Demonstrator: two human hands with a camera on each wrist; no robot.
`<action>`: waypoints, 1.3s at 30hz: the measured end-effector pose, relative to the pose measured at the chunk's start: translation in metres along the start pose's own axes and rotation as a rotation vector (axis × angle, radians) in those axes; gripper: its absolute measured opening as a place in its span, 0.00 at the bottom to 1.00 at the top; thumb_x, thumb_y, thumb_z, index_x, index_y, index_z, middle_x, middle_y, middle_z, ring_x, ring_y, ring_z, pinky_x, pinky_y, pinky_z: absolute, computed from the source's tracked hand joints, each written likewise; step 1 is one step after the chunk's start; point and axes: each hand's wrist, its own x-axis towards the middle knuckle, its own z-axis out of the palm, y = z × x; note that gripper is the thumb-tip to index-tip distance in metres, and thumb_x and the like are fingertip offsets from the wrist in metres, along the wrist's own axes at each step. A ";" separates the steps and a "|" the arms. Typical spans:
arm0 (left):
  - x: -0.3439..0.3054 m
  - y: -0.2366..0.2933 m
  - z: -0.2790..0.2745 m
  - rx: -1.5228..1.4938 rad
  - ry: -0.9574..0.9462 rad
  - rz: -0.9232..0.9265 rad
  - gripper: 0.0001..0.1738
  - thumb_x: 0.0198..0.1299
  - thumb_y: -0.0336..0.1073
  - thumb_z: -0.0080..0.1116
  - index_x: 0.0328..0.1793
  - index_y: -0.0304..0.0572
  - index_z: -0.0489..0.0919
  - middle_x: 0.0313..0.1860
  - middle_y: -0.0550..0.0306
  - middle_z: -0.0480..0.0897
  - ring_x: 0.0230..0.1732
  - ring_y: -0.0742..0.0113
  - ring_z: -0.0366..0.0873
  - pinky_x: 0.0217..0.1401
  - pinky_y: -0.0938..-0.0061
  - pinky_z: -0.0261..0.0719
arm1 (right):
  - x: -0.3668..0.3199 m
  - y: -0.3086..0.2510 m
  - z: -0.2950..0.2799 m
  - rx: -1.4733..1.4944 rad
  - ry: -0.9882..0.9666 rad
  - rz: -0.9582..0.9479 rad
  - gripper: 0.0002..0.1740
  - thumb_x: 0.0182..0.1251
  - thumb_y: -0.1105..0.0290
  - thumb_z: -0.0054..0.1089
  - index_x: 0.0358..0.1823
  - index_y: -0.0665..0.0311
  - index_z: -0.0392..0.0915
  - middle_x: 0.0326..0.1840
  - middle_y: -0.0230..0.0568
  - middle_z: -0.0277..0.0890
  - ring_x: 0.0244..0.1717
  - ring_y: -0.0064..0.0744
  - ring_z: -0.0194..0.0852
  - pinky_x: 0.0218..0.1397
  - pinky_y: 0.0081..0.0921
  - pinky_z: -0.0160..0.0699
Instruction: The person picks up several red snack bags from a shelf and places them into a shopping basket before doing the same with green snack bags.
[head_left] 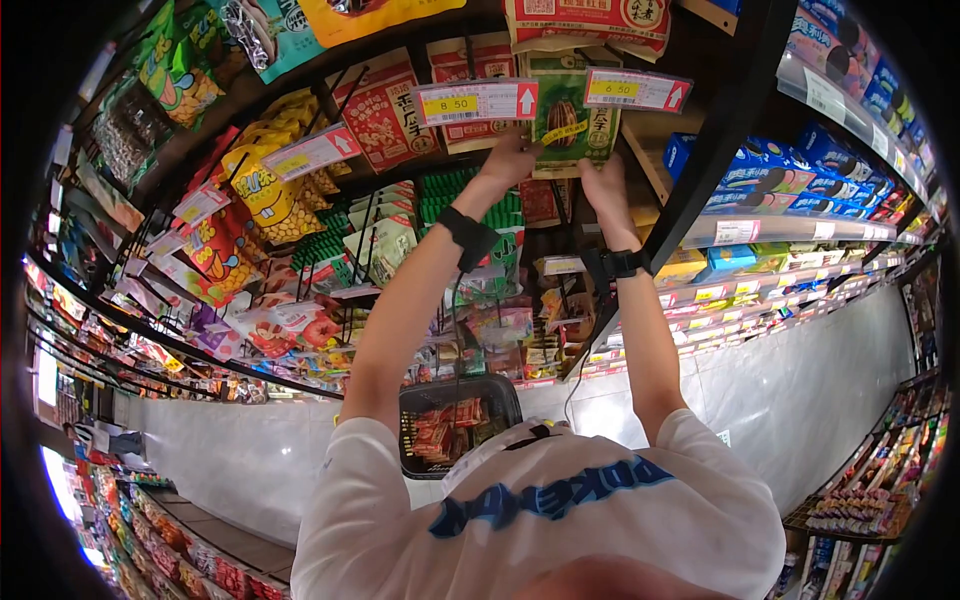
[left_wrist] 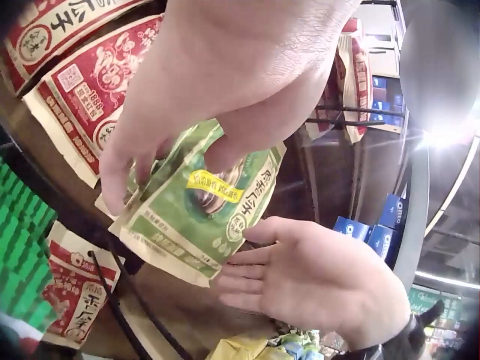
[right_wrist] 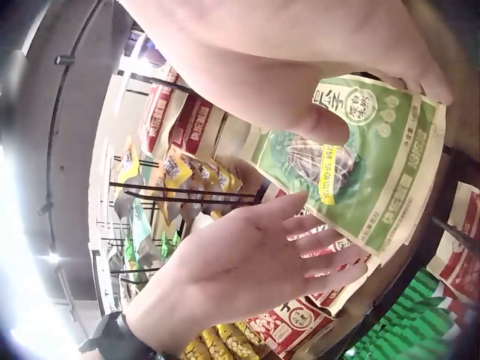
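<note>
A green bag of sunflower seeds (head_left: pixel 570 110) is at the shelf front, partly behind a price tag, its striped seed picture and yellow band facing out. My left hand (head_left: pixel 505 168) is at its left edge, fingertips right at the side. At the lower right corner is my right hand (head_left: pixel 606 195). The left wrist view shows the right palm (left_wrist: pixel 315 277) with fingers extended against the bag (left_wrist: pixel 172 232). In the right wrist view the left palm (right_wrist: pixel 232 251) appears with straight fingers along the edge, and the right thumb (right_wrist: pixel 326 124) overlaps the bag's front.
Red snack bags (head_left: pixel 385 110) hang beside it on hooks, above green-and-white packs (head_left: pixel 380 240). Price tags (head_left: pixel 478 102) project from the hooks. A black shelf post (head_left: pixel 710 140) stands on the right, beside blue Oreo boxes (head_left: pixel 760 165). A black basket (head_left: pixel 408 440) holds red packs below.
</note>
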 end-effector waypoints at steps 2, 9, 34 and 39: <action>-0.002 0.003 0.002 -0.001 0.047 0.012 0.40 0.68 0.45 0.56 0.77 0.30 0.52 0.71 0.36 0.66 0.66 0.50 0.69 0.62 0.63 0.72 | -0.003 -0.011 -0.002 -0.086 0.043 -0.011 0.25 0.63 0.63 0.59 0.53 0.77 0.71 0.56 0.65 0.68 0.59 0.64 0.66 0.62 0.46 0.64; -0.047 0.016 -0.020 -0.093 0.080 0.213 0.38 0.68 0.45 0.57 0.73 0.23 0.57 0.63 0.34 0.73 0.62 0.55 0.72 0.63 0.66 0.70 | -0.080 -0.082 -0.036 0.098 0.127 -0.021 0.14 0.69 0.66 0.56 0.47 0.71 0.72 0.31 0.44 0.79 0.30 0.35 0.76 0.38 0.31 0.74; -0.167 0.045 -0.020 -0.428 -0.201 0.302 0.19 0.66 0.36 0.62 0.53 0.31 0.69 0.44 0.48 0.84 0.43 0.72 0.82 0.43 0.79 0.80 | -0.220 -0.167 -0.083 0.455 -0.038 0.095 0.16 0.79 0.62 0.43 0.57 0.66 0.58 0.45 0.45 0.77 0.34 0.30 0.82 0.24 0.20 0.81; -0.171 0.061 -0.019 -0.376 -0.178 0.375 0.18 0.66 0.36 0.62 0.51 0.32 0.68 0.44 0.48 0.84 0.43 0.73 0.82 0.43 0.79 0.80 | -0.207 -0.166 -0.092 0.434 -0.031 0.051 0.15 0.79 0.64 0.44 0.56 0.67 0.61 0.44 0.44 0.78 0.32 0.28 0.81 0.23 0.20 0.80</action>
